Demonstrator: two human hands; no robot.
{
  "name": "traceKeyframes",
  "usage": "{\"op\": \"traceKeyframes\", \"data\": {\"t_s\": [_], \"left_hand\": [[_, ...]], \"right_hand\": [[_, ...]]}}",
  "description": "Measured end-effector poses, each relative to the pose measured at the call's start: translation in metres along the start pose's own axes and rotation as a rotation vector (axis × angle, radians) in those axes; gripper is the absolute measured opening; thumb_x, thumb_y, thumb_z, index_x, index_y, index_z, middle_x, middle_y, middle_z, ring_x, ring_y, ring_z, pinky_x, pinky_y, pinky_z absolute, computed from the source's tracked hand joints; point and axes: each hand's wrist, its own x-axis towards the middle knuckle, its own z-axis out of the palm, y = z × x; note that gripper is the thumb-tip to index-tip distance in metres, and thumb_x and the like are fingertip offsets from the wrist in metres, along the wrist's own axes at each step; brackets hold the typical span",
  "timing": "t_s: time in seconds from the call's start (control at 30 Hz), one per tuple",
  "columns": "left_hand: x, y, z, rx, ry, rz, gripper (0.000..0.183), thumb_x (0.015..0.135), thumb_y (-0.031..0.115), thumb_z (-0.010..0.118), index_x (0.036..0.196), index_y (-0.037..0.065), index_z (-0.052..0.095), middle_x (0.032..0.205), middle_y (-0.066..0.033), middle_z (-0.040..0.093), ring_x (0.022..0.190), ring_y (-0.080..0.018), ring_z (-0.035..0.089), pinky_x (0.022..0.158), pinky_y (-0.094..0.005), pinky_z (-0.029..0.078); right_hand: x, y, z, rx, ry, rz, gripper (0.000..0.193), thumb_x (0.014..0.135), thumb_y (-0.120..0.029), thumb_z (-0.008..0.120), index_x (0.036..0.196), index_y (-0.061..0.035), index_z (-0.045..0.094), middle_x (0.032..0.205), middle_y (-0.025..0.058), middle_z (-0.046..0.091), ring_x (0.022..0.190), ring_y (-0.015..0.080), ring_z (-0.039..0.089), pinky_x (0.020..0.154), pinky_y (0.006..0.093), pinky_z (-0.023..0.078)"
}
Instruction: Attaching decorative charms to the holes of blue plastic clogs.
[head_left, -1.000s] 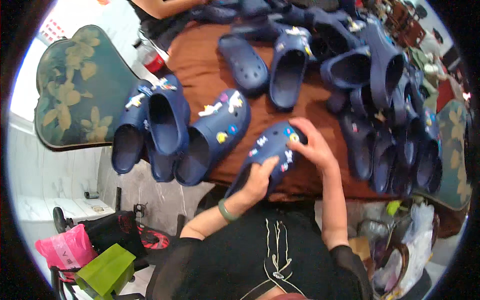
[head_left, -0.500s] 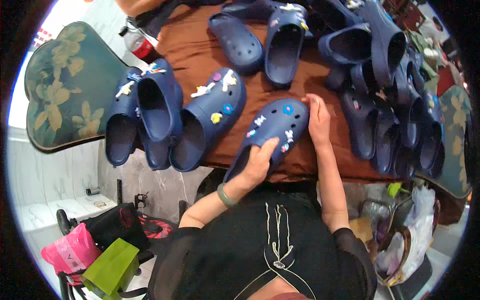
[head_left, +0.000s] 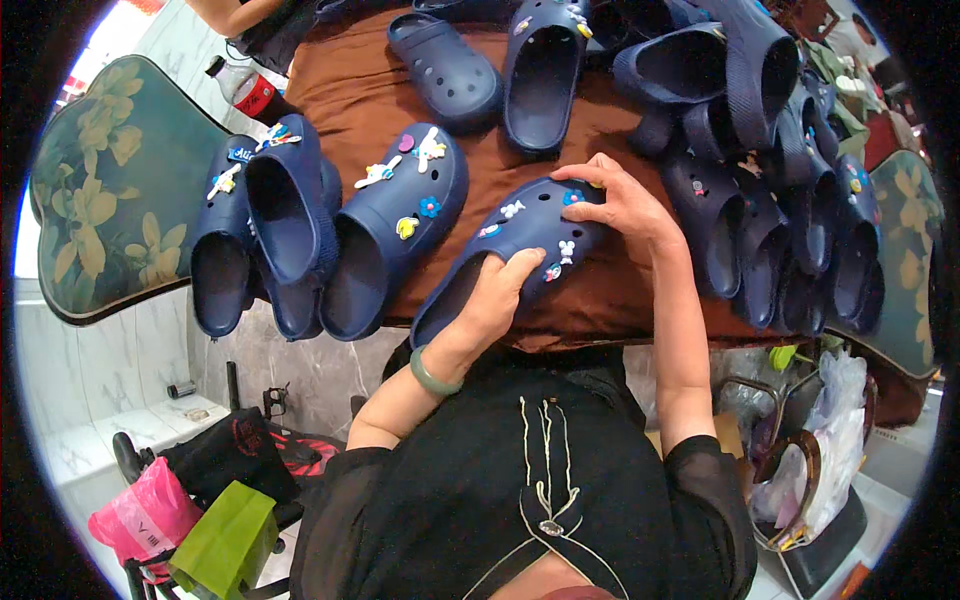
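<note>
At the near edge of the bench (head_left: 645, 305), your left hand (head_left: 493, 300) is gripping a charm-studded navy clog (head_left: 541, 226) by its opening. Your right hand (head_left: 628, 208) is clasping its toe beside a blue flower charm (head_left: 573, 198).

Scalloped floral green panel (head_left: 125, 200) stood left of the left hand (head_left: 492, 297), similar panel (head_left: 910, 225) right of the right hand (head_left: 632, 210), brown-draped table (head_left: 345, 80) beneath both, white marbled tiling (head_left: 112, 365) farther left.

Black top (head_left: 440, 500), lower middle; sheer black sleeves (head_left: 712, 500); pale cords (head_left: 546, 450), oval ornament (head_left: 550, 527); smooth green bangle (head_left: 427, 376), left of centre.
</note>
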Motion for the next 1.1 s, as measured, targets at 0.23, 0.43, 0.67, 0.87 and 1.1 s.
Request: {"op": "traceKeyframes", "data": {"t_s": [0.23, 0.43, 0.67, 0.87, 1.1], "left_hand": [[-0.002, -0.006, -0.002, -0.052, 0.077, -0.04, 0.032, 0.088, 0.01, 0.051, 0.117, -0.001, 0.055, 0.109, -0.0093, 0.062, 0.095, -0.0166, 0.062, 0.085, -0.0299, 0.051], [-0.005, -0.014, -0.006, -0.124, 0.045, -0.071, 0.031, 0.088, 0.012, 0.054, 0.117, -0.001, 0.056, 0.108, -0.0065, 0.062, 0.096, -0.0144, 0.061, 0.086, -0.0293, 0.05], [-0.005, -0.014, 0.004, -0.257, 0.077, 0.025, 0.037, 0.091, 0.011, 0.059, 0.125, -0.001, 0.05, 0.116, -0.0073, 0.059, 0.104, -0.0157, 0.058, 0.092, -0.0305, 0.048], [-0.008, -0.021, -0.002, -0.246, 0.083, 0.087, 0.039, 0.088, 0.004, 0.056, 0.126, -0.002, 0.049, 0.118, -0.0087, 0.058, 0.105, -0.0183, 0.058, 0.091, -0.0311, 0.048], [-0.017, -0.026, 0.0, -0.262, 0.101, 0.016, 0.042, 0.083, -0.002, 0.058, 0.124, 0.001, 0.048, 0.113, -0.0092, 0.059, 0.101, -0.0209, 0.061, 0.09, -0.0341, 0.051]], "right_hand": [[0.005, 0.003, 0.034, -0.331, 0.332, -0.215, 0.021, 0.083, -0.024, 0.068, 0.096, -0.0085, 0.069, 0.08, 0.0106, 0.052, 0.081, 0.028, 0.052, 0.073, 0.0374, 0.044], [0.007, 0.012, 0.047, -0.155, 0.512, -0.115, 0.018, 0.091, -0.018, 0.057, 0.088, -0.0023, 0.066, 0.079, 0.0124, 0.059, 0.077, 0.0283, 0.06, 0.069, 0.0372, 0.047], [0.003, 0.013, 0.025, 0.81, 0.647, 0.18, 0.034, 0.096, -0.032, 0.056, 0.076, -0.0051, 0.06, 0.072, -0.0033, 0.052, 0.06, 0.0052, 0.043, 0.054, 0.0208, 0.034], [0.012, -0.056, 0.013, 0.688, 0.243, 0.104, 0.022, 0.098, -0.022, 0.052, 0.092, -0.0045, 0.064, 0.072, -0.0026, 0.052, 0.061, 0.0042, 0.042, 0.055, 0.0194, 0.034], [0.043, -0.055, 0.017, -0.281, -0.21, -0.34, 0.031, 0.082, -0.033, 0.067, 0.105, -0.0115, 0.068, 0.084, 0.0127, 0.057, 0.082, 0.0318, 0.06, 0.072, 0.04, 0.048]]}}
